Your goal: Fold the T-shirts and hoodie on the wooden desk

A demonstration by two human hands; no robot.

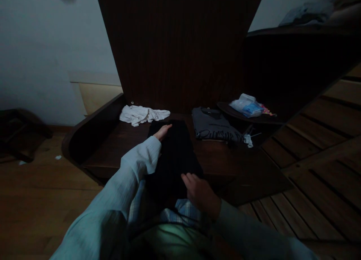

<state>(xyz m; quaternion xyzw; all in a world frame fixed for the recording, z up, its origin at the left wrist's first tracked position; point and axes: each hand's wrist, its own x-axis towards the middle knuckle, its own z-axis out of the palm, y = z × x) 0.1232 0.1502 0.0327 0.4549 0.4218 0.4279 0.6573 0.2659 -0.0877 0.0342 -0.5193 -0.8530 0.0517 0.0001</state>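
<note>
A black garment (176,154) lies lengthwise on the dark wooden platform (113,147) in front of me. My left hand (163,132) reaches out in a pale sleeve and rests flat on the garment's far left edge, fingers stretched. Nearer to me, my right hand (199,192) lies on the garment's near end with fingers bent down onto the cloth. Whether it grips the cloth is too dim to tell. A checked cloth (180,211) shows under the garment's near end.
A crumpled white cloth (142,114) lies at the back left of the platform. A folded grey shirt (214,128) lies to the right of the black garment. A plastic packet (248,105) sits on a round tray (239,115). Slatted wood (316,166) extends right.
</note>
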